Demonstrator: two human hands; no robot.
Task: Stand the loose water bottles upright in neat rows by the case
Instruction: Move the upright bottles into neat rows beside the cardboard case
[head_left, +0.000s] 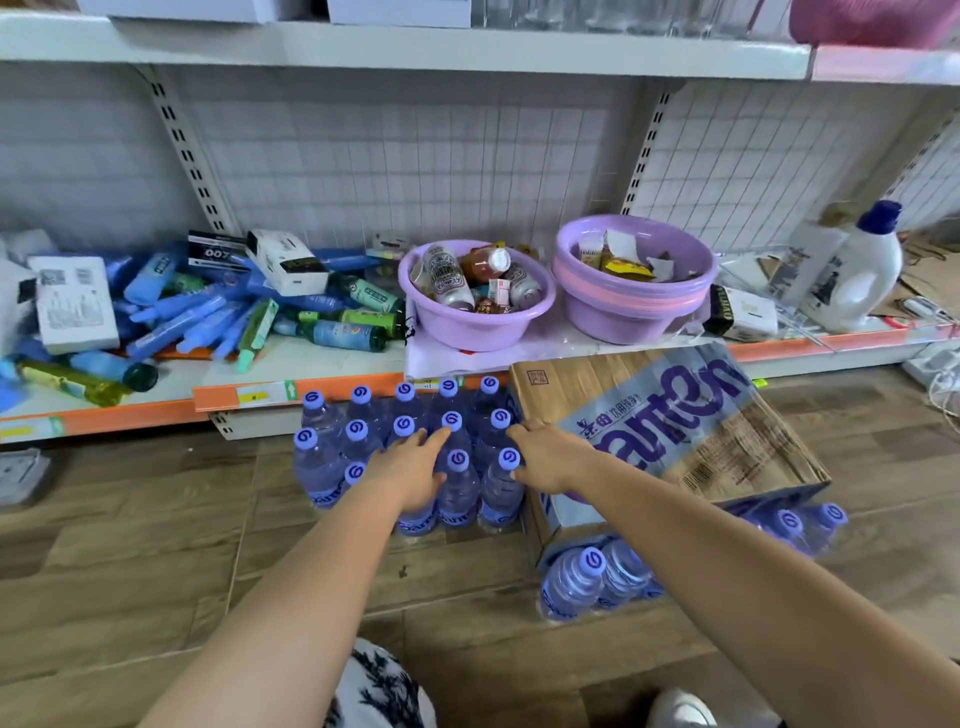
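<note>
Water bottles (358, 441) with purple caps stand upright on the wood-look floor (130, 545), packed in three tight rows against the foot of a shop shelf (311, 364). Just to their right, touching the block, lies the cardboard case (675, 415), tipped on its side with its open end facing the viewer. More bottles (571, 584) lie on their sides in that open end, not yet stood up.

Both hands reach forward from the bottom of the view. The left hand (410, 470) lies flat over the front and middle rows, fingers straight, fingertips at a middle-row cap. The right hand (548, 457) is spread against the right-hand column, where the bottles meet the case; it seems to press rather than grip. Neither hand holds a bottle. The hands probably sit this way to squeeze the block square and steady the tall, easily toppled bottles. The front row looks one bottle short at its left end, so the job seems partly done.

On the shelf behind sit two lilac basins (475, 312) of small goods and a heap of blue packets (197, 317).
</note>
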